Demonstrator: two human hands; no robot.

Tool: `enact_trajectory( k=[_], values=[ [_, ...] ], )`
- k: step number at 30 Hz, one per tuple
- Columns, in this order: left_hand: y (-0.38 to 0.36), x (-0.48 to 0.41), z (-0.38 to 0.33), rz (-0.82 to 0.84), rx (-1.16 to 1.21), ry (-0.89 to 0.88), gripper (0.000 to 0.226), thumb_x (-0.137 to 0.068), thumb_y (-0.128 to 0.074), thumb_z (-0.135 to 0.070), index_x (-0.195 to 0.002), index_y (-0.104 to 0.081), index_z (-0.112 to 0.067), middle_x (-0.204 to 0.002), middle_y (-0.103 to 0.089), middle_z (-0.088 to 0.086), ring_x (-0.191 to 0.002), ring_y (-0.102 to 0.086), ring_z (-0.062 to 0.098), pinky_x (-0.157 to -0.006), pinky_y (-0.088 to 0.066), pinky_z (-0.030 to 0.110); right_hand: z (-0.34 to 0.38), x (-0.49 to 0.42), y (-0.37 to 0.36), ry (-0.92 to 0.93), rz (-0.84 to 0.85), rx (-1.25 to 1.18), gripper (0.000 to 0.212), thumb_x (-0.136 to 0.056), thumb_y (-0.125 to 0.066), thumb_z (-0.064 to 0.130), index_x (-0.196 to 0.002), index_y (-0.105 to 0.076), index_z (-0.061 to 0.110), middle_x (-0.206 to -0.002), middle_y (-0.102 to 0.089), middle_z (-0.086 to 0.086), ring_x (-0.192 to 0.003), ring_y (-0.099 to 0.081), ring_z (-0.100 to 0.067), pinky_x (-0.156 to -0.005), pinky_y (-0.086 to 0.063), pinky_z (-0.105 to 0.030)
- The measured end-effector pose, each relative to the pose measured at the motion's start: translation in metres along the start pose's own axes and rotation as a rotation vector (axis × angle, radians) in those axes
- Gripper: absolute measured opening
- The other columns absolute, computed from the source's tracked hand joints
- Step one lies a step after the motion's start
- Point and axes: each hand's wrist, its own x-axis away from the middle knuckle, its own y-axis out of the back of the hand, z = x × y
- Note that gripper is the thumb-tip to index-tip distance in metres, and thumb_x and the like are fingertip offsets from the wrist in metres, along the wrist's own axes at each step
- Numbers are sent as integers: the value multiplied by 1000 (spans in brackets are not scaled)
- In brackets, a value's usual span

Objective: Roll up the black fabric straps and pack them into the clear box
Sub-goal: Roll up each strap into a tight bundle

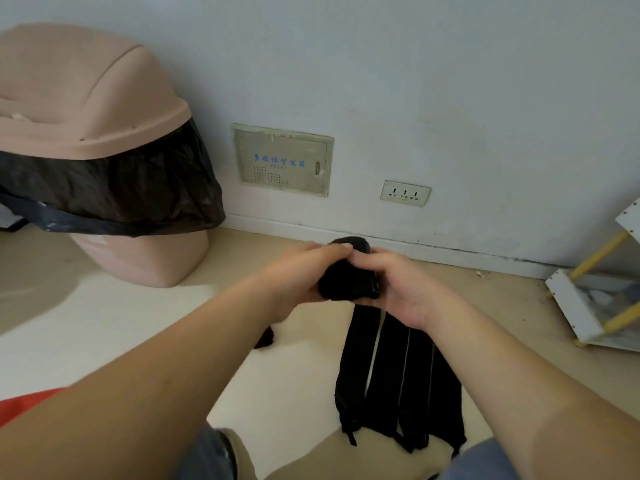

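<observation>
Nearest, the unrolled lengths of the black fabric straps (398,375) are seen hanging side by side from the hands toward the floor (294,393). They are pulled straight by their own weight, which probably lets them be wound evenly. Above them, the rolled part (346,284) is gripped from both sides. The left hand (298,275) is curled over its left end and top, and the right hand (405,289) is wrapped round its right end. Fingers and thumbs are closed on the cloth, apparently so that the coil cannot spring loose. The rolling is judged to be partly done, with much strap not yet wound. A small dark scrap (265,337) is seen on the floor under the left wrist; what it is cannot be told. Farther off, a pink bin (104,98) with a black liner (121,188) is set against the wall (415,81) at the floor's far left edge. The clear box is not in view.
</observation>
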Motion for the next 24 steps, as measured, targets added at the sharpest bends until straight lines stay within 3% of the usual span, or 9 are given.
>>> enact_trajectory(
  k=[3, 7, 12, 15, 17, 19, 21, 24],
  values=[
    [20, 0, 0, 112, 5, -18, 48, -84, -78, -26, -130, -69, -16, -125, -76, 12, -116, -74, 30, -106, -58, 46, -1, -4, -12, 24, -23, -16, 37, -98, -73, 35, -131, -72, 20, -126, -78, -6, -116, -74, -23, -92, -58, -38],
    [30, -7, 3, 99, -211, 1, 66, -69, -92, -35, -129, -67, -21, -118, -79, 5, -108, -77, 22, -101, -61, 43, -7, -7, -33, 33, -34, 61, 46, -97, -64, 59, -131, -73, 29, -127, -78, 1, -123, -72, -22, -109, -54, -44],
    [48, -18, 8, 74, -532, 82, 49, -76, -91, -41, -112, -64, -23, -108, -77, 1, -103, -73, 20, -92, -61, 37, -20, -17, -57, -46, -27, 234, 80, -75, -54, 88, -143, -61, 46, -140, -69, 11, -136, -60, -18, -123, -38, -50],
    [80, -36, 22, 62, -645, 105, 70, -64, -98, -29, -120, -56, -22, -111, -71, 2, -103, -70, 22, -92, -62, 41, -28, -32, -70, -91, 30, 334, 60, -98, -45, 75, -151, -53, 46, -150, -59, 16, -145, -49, -14, -126, -33, -48],
    [100, -52, 44, 45, -737, 141, 79, -57, -100, -27, -121, -53, -25, -112, -68, 1, -103, -68, 23, -93, -62, 45, -34, -45, -84, -108, 54, 436, 42, -109, -42, 59, -143, -58, 42, -139, -60, 19, -141, -50, -11, -125, -36, -45],
    [113, -70, 77, 29, -804, 184, 84, -50, -99, -32, -119, -52, -28, -114, -64, -1, -101, -67, 24, -90, -64, 48, -46, -64, -98, -161, 82, 568, 29, -110, -45, 51, -129, -62, 38, -122, -62, 16, -125, -58, -12, -114, -46, -38],
    [121, -88, 117, 1, -858, 213, 88, -44, -96, -40, -118, -51, -28, -117, -59, -2, -100, -67, 24, -83, -65, 48, -62, -89, -106, -203, 156, 747, 33, -110, -48, 45, -131, -65, 26, -119, -65, 6, -109, -61, -15, -99, -50, -34],
    [126, -118, 183, -38, -889, 253, 85, -44, -88, -50, -116, -51, -25, -113, -59, -1, -98, -67, 23, -80, -64, 42, -91, -128, -111, -297, 317, 996, 39, -110, -50, 39, -137, -64, 15, -137, -66, -7, -126, -62, -27, -105, -49, -38]
  ],
)
